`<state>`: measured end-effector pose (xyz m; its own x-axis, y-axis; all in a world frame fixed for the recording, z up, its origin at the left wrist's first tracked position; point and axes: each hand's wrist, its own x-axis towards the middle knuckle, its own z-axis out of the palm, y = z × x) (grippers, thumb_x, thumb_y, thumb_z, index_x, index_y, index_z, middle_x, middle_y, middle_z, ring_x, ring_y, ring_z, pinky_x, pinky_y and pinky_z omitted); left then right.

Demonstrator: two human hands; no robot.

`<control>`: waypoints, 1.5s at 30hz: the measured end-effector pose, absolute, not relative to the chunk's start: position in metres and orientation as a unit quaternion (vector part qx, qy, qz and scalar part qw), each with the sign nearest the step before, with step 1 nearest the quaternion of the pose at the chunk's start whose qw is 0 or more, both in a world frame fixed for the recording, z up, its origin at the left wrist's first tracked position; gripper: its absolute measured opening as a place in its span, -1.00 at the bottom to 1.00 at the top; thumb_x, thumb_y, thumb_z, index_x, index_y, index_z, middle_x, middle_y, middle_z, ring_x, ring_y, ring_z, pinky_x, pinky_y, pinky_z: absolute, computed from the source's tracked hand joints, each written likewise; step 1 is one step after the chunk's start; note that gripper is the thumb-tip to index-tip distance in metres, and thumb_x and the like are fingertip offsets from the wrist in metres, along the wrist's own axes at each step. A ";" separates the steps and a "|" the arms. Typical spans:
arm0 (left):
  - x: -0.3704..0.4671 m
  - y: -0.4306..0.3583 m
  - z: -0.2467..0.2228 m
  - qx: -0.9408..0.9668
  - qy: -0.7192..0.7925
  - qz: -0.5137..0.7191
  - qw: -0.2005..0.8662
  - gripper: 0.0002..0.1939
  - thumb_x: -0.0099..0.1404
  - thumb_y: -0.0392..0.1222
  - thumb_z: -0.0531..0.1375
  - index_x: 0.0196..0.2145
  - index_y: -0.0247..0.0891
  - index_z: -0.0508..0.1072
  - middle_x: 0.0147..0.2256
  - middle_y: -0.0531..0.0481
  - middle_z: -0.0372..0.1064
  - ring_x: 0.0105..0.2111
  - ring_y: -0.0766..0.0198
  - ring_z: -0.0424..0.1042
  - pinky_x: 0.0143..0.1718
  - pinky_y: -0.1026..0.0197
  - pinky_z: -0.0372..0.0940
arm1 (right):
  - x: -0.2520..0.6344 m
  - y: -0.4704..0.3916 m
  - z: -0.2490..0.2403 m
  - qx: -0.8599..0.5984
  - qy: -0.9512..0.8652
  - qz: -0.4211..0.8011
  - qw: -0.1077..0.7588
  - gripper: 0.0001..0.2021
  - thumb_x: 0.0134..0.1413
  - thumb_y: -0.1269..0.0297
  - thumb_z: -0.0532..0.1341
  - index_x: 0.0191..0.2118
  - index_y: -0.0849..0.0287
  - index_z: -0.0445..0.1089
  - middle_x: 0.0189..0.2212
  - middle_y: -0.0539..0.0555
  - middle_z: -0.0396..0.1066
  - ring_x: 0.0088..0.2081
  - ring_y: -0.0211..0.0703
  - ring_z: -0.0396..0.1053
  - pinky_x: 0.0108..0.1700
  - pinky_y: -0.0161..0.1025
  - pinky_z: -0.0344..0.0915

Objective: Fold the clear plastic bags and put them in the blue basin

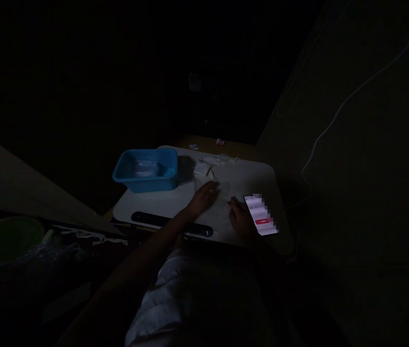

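The light is very dim. On a small white table [175, 202], a thin clear plastic bag [222, 189] lies between my hands. My left hand [202, 197] is at the bag's left side, fingers bent and pressed together on the plastic. My right hand [238, 217] is at the bag's near right corner with curled fingers pinching its edge. Just beyond the bag lie a white packet [201, 168], a thin greenish strip [210, 171] and more crumpled clear plastic [221, 159]. Fine detail of the fingertips is lost in the dark.
A blue plastic basin [144, 183] holding clear plastic packets [146, 168] stands at the table's left. A lit phone [260, 214] lies right of my right hand. A dark slot [171, 224] runs along the near edge. A white cable [352, 101] hangs along the right wall.
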<state>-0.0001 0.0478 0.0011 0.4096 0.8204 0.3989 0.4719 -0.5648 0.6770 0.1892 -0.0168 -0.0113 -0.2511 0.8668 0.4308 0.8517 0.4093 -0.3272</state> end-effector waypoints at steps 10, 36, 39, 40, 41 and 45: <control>-0.055 0.030 -0.006 0.882 0.414 0.207 0.085 -0.61 0.30 -0.24 -0.06 0.03 -0.41 0.29 0.05 -0.23 0.23 0.06 0.16 0.20 0.09 0.09 0.12 | 0.186 -0.005 -0.004 -0.541 -0.801 -0.007 0.255 -0.65 0.03 0.42 0.01 -0.04 0.30 0.32 -0.11 0.22 0.39 -0.05 -0.04 0.29 0.01 -0.08 0.22; -0.079 -0.021 0.016 0.937 0.306 0.118 0.117 -0.53 0.33 -0.20 -0.10 0.19 -0.21 0.04 0.18 -0.08 0.04 0.18 0.25 0.00 0.17 0.06 -0.04 | 0.200 -0.033 0.001 -0.471 -0.863 0.049 0.177 -0.58 0.12 0.37 -0.04 0.11 0.19 0.18 0.10 0.16 0.22 0.15 -0.07 0.10 0.14 0.08 0.01; -0.083 -0.027 0.023 0.951 0.273 0.090 0.117 -0.30 0.21 -0.17 0.05 0.24 -0.23 -0.16 0.23 -0.14 -0.12 0.22 0.14 -0.10 0.19 -0.04 -0.16 | 0.206 -0.037 -0.003 -0.485 -0.854 0.047 0.181 -0.48 0.11 0.35 -0.04 0.22 0.26 -0.03 0.16 0.23 0.10 0.19 -0.08 0.04 0.16 0.06 -0.01; -0.083 -0.027 0.023 0.954 0.265 0.079 0.113 -0.22 0.16 -0.15 0.09 0.25 -0.25 -0.21 0.24 -0.17 -0.16 0.22 0.10 -0.13 0.19 -0.07 -0.20 | 0.206 -0.037 -0.004 -0.484 -0.855 0.048 0.180 -0.46 0.11 0.35 -0.04 0.23 0.25 -0.07 0.16 0.23 0.09 0.19 -0.08 0.04 0.17 0.05 -0.01; -0.083 -0.027 0.021 0.957 0.260 0.067 0.108 -0.16 0.13 -0.13 0.11 0.26 -0.26 -0.25 0.24 -0.20 -0.19 0.23 0.06 -0.16 0.19 -0.10 -0.23 | 0.206 -0.037 -0.005 -0.482 -0.857 0.050 0.177 -0.46 0.11 0.35 -0.04 0.23 0.24 -0.08 0.16 0.23 0.10 0.19 -0.09 0.04 0.17 0.05 -0.02; -0.078 -0.024 0.010 0.958 0.270 0.041 0.086 -0.13 0.12 -0.08 0.12 0.26 -0.31 -0.27 0.24 -0.27 -0.24 0.23 0.03 -0.20 0.18 -0.14 -0.26 | 0.203 -0.034 -0.007 -0.480 -0.858 0.051 0.175 -0.49 0.11 0.35 -0.05 0.21 0.21 -0.02 0.14 0.20 0.14 0.17 -0.11 0.08 0.18 0.05 -0.02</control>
<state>-0.0783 -0.0241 0.0102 0.8509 0.5244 0.0312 0.5104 -0.8394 0.1869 0.2033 -0.0339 -0.0073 -0.4783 0.8415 0.2512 0.8056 0.5343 -0.2559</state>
